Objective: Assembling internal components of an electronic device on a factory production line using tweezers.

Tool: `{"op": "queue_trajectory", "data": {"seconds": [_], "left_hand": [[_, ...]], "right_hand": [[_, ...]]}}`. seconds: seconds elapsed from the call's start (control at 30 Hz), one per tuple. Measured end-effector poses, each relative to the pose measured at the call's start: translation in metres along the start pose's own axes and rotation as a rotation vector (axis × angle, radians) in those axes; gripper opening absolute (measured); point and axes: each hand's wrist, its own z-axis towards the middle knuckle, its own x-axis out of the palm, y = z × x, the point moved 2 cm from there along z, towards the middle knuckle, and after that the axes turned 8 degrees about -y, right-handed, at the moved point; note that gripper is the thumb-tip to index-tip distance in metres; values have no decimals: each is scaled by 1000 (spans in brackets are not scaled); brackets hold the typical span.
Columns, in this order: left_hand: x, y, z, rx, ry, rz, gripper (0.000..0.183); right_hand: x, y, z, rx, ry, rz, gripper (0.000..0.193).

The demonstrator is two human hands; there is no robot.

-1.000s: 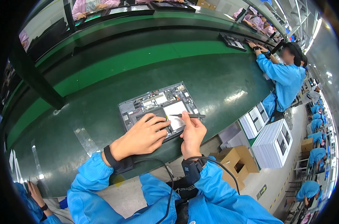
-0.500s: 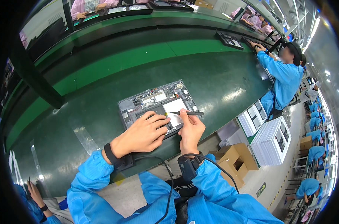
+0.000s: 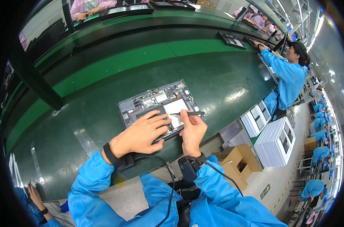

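Observation:
An opened laptop chassis (image 3: 128, 106) with bare circuit boards lies slightly tilted on the green bench. Across its near left part rests my left hand (image 3: 140, 133), fingers stretched and spread, holding nothing. My right hand (image 3: 193, 130) pinches a pair of black tweezers (image 3: 196, 113) over the right side of the chassis. Their thin tip points left, to a tiny yellow piece (image 3: 168, 115) beside my left fingertips; whether the tip grips it is too small to tell. A silvery-white rectangular panel (image 3: 176, 107) lies under the tweezers.
Clear tape strips (image 3: 85, 140) cross the green bench (image 3: 213, 75). A cable runs between my wrists. White trays (image 3: 274, 145) and an open cardboard box (image 3: 240, 162) stand right, below the bench edge. A co-worker in blue (image 3: 291, 75) handles another chassis at far right; another person's hand (image 3: 36, 197) shows lower left.
Both hands and the chassis keep nearly the same places, with a slight shift of the whole view. The tweezer tip stays by the yellow piece.

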Motion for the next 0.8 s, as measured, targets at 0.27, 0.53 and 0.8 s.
{"op": "queue_trajectory", "data": {"seconds": [0.27, 0.53, 0.8], "left_hand": [[-4, -1, 2, -8, 10, -23, 23], [-2, -1, 4, -20, 1, -31, 21], [-17, -10, 8, -173, -95, -91, 14]], "right_hand": [[-4, 1, 4, -63, -4, 74, 28], [-5, -9, 3, -230, 95, -94, 22], [-14, 7, 6, -157, 112, 3, 22]]}}
